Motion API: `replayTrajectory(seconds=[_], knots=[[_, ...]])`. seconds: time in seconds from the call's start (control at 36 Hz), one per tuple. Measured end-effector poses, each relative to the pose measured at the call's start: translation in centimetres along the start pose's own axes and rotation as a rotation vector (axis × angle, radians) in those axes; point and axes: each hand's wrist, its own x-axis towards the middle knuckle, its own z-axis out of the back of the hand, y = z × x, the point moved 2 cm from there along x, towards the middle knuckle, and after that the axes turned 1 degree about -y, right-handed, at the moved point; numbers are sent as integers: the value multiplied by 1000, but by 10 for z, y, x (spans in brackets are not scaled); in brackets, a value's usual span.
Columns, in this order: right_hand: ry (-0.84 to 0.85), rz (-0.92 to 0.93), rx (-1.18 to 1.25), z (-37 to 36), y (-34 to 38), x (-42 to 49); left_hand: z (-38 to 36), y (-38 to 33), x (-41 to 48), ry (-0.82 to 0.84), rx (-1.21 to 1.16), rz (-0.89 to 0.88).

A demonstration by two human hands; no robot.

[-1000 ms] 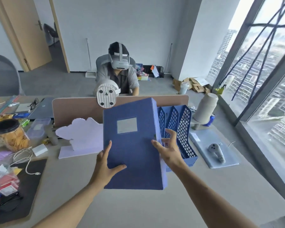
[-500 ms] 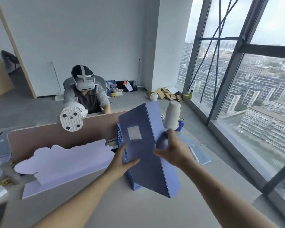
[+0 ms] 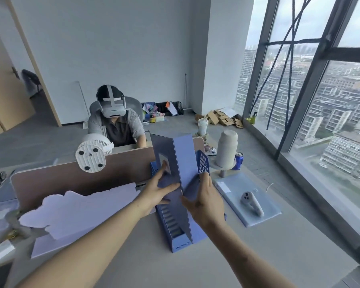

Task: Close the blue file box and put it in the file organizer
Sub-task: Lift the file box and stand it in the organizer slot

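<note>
Standing upright in the organizer on the desk, the closed box is gripped by both hands: left hand on its labelled face, right hand on its spine side.

The blue file box was closed and stood upright on its edge, spine toward me, a pale label on its left face. It sat lowered into the blue mesh file organizer on the desk, rising tall above the organizer's slotted walls.
</note>
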Motion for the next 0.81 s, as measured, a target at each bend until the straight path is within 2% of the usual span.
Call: replayTrajectory(seconds=[0.28, 0.5, 0.81], knots=[[1, -50, 116, -49, -24, 0, 13, 31, 21, -72, 30, -64], [-11, -138, 210, -85, -41, 0, 18, 50, 34, -89, 212, -63], [39, -229, 326, -130, -61, -14, 28, 85, 35, -24, 362, 74]])
